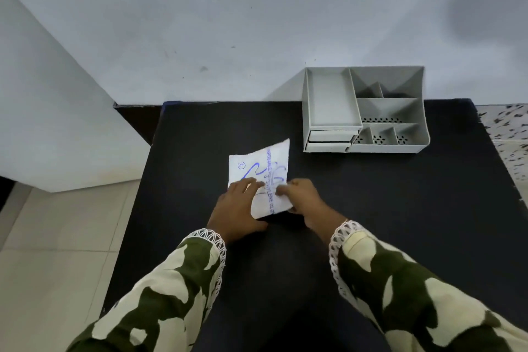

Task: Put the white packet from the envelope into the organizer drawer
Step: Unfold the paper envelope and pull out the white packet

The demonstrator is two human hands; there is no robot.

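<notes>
Both hands pinch the white envelope (258, 177) between them, left hand (238, 208) and right hand (307, 203) gripping its near end; the packet inside stays hidden. Tugging hard could tear it.
</notes>
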